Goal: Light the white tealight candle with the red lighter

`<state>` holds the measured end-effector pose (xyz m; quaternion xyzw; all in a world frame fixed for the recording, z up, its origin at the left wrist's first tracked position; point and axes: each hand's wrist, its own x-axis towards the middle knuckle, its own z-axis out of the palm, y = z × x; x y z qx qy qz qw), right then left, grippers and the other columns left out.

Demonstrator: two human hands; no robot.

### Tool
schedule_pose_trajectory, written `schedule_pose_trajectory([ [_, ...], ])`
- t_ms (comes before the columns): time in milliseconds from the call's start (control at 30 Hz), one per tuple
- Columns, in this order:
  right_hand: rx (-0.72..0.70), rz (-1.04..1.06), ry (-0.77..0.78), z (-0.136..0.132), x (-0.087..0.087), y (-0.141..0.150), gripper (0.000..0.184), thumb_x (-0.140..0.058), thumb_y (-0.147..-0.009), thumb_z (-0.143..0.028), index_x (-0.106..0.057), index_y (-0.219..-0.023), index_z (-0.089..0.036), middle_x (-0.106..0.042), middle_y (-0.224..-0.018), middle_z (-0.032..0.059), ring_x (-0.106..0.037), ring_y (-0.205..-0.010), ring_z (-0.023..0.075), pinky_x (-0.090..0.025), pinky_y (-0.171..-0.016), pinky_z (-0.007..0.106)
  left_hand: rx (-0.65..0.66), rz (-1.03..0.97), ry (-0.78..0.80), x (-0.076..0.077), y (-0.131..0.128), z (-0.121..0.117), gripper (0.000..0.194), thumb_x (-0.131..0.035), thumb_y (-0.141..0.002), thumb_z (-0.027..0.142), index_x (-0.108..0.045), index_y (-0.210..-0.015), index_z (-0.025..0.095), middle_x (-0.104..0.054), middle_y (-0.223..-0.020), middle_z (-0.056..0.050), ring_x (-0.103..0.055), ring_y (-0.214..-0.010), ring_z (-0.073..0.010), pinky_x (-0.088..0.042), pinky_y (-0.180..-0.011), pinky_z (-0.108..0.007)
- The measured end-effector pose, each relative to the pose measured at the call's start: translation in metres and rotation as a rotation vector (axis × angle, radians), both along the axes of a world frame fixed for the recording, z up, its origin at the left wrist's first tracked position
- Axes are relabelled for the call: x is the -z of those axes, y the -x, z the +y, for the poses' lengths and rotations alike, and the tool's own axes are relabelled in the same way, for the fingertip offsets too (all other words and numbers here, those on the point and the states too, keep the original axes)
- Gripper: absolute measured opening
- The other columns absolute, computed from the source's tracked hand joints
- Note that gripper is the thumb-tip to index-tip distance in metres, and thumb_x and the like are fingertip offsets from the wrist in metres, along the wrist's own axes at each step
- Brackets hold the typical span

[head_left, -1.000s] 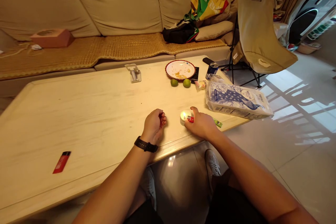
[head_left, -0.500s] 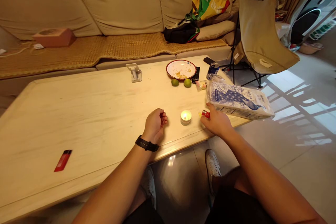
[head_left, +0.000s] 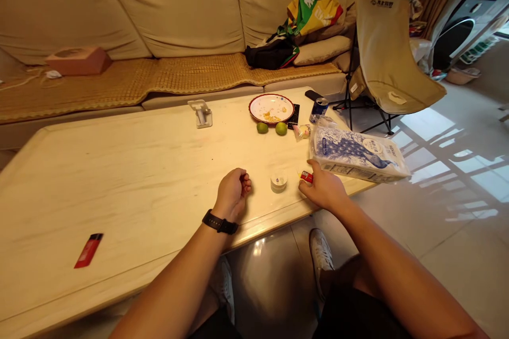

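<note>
My right hand [head_left: 325,188] is closed around a red lighter [head_left: 306,176], whose metal end points left. A thin yellow streak shows at that end; I cannot tell whether it is a flame. Just left of the lighter, apart from it, a small round white candle [head_left: 279,184] stands upright with no glow on it. On the candle's other side my left hand [head_left: 231,190] rests at the table edge, fingers curled in and nothing visible in them. A second red lighter [head_left: 88,250] with a black end lies far to the left on the pale table [head_left: 131,185].
A blue-and-white tissue pack [head_left: 358,153] lies just beyond my right hand. Farther back are two green limes [head_left: 281,128], a plate [head_left: 258,108] with food scraps, a blue can [head_left: 318,109] and a white folding stand [head_left: 203,116]. A folding chair [head_left: 384,58] stands at the right.
My right hand has drawn back rightward from the candle with the red lighter. The candle's flame, bright in both earlier frames, no longer shows. My left hand stays in place.
</note>
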<state>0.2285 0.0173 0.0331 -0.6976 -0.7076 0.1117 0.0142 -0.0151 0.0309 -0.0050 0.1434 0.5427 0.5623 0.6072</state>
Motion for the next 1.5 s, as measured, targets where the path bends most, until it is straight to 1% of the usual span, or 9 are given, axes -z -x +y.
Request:
schedule_pose_trajectory([
  [133,-0.014,0.022,0.004,-0.002,0.002,0.008,0.072,-0.047,-0.089,-0.061,-0.038,-0.146,-0.019,-0.073,-0.103,0.0134,-0.069,-0.097,0.0339,-0.045,-0.078,0.037,0.004,0.001,-0.005,0.000,0.000,0.000,0.008,-0.059,-0.071,0.016,-0.053,-0.066,0.016,-0.051,-0.061,0.001,-0.046,-0.048,-0.0077,-0.036,-0.041,-0.020],
  [200,-0.036,0.029,0.004,-0.004,0.003,0.014,0.072,-0.044,-0.090,-0.064,-0.038,-0.145,-0.018,-0.074,-0.103,0.0131,-0.069,-0.098,0.0335,-0.045,-0.078,0.037,0.004,-0.001,-0.009,0.000,0.000,0.000,0.008,-0.059,-0.071,0.016,-0.052,-0.066,0.016,-0.051,-0.061,0.001,-0.046,-0.048,-0.0077,-0.036,-0.041,-0.020],
  [467,-0.108,0.006,0.058,-0.006,-0.002,0.043,0.067,-0.043,-0.092,-0.053,-0.036,-0.148,-0.017,-0.074,-0.101,0.0141,-0.069,-0.094,0.0336,-0.045,-0.077,0.037,0.008,-0.011,-0.013,0.000,0.002,0.000,0.009,-0.059,-0.072,0.016,-0.053,-0.066,0.016,-0.052,-0.061,0.001,-0.046,-0.048,-0.0077,-0.037,-0.040,-0.020],
  [733,-0.106,0.018,0.096,0.000,0.002,0.053,0.067,-0.046,-0.089,-0.048,-0.037,-0.148,-0.018,-0.073,-0.104,0.0149,-0.069,-0.095,0.0333,-0.045,-0.079,0.038,-0.004,-0.011,-0.010,-0.002,0.002,0.000,0.009,-0.058,-0.072,0.015,-0.052,-0.066,0.016,-0.051,-0.060,0.001,-0.046,-0.047,-0.0077,-0.036,-0.040,-0.020],
  [967,-0.081,0.063,0.105,-0.002,-0.003,0.047,0.079,-0.048,-0.087,-0.062,-0.033,-0.149,-0.017,-0.071,-0.111,0.0165,-0.067,-0.099,0.0335,-0.044,-0.079,0.038,-0.002,-0.020,-0.024,-0.003,0.003,0.000,0.010,-0.058,-0.073,0.015,-0.051,-0.066,0.017,-0.051,-0.060,0.001,-0.047,-0.047,-0.0077,-0.036,-0.040,-0.020],
  [1100,-0.059,0.053,0.085,-0.001,-0.005,0.035,0.079,-0.052,-0.086,-0.054,-0.030,-0.152,-0.017,-0.072,-0.110,0.0147,-0.068,-0.100,0.0329,-0.045,-0.078,0.036,-0.007,-0.024,-0.022,-0.003,0.003,0.000,0.010,-0.059,-0.072,0.015,-0.051,-0.067,0.017,-0.051,-0.060,0.001,-0.047,-0.047,-0.0077,-0.036,-0.040,-0.020],
  [1233,-0.036,0.048,0.071,0.001,-0.003,0.018,0.074,-0.052,-0.085,-0.045,-0.033,-0.150,-0.016,-0.072,-0.107,0.0143,-0.068,-0.098,0.0335,-0.045,-0.079,0.037,-0.005,-0.022,-0.020,-0.003,0.003,0.000,0.010,-0.059,-0.071,0.016,-0.051,-0.066,0.017,-0.051,-0.060,0.001,-0.046,-0.047,-0.0077,-0.036,-0.041,-0.020],
  [1367,-0.002,0.029,0.038,0.002,0.000,0.005,0.070,-0.051,-0.086,-0.043,-0.035,-0.149,-0.017,-0.072,-0.110,0.0149,-0.067,-0.100,0.0334,-0.045,-0.080,0.038,0.000,-0.012,-0.011,-0.004,0.002,0.000,0.010,-0.059,-0.072,0.017,-0.051,-0.065,0.017,-0.051,-0.060,0.001,-0.046,-0.048,-0.0078,-0.037,-0.041,-0.021],
  [1500,-0.003,0.022,0.033,0.000,0.000,0.001,0.067,-0.050,-0.088,-0.044,-0.036,-0.148,-0.017,-0.072,-0.109,0.0149,-0.068,-0.100,0.0336,-0.045,-0.081,0.037,0.005,-0.010,-0.010,-0.003,0.002,0.000,0.010,-0.059,-0.072,0.017,-0.052,-0.065,0.017,-0.051,-0.060,0.001,-0.047,-0.048,-0.0079,-0.037,-0.041,-0.021],
])
